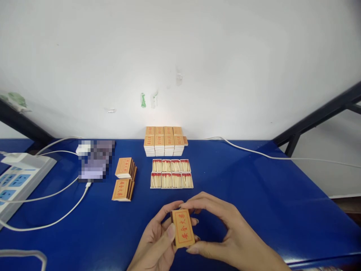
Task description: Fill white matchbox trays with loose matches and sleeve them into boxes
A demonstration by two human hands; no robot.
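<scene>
An orange matchbox (184, 229) with red characters is held upright at the lower middle, between both hands. My left hand (160, 239) wraps its left side, thumb on the front. My right hand (225, 229) pinches its top and bottom ends between fingers and thumb. Beyond them lie two rows of open trays (172, 180) filled with red-tipped matches. Behind these trays, closed matchboxes (164, 140) stand stacked in a block against the wall. To the left, two leaning piles of orange matchboxes (122, 189) rest on the blue table.
A power strip (31, 184) sits at the left edge of the blue table (248, 188). White cables (64, 215) run around a blurred phone-like object (96, 162). Another cable (262, 153) crosses the back right, near a dark metal frame (293, 141).
</scene>
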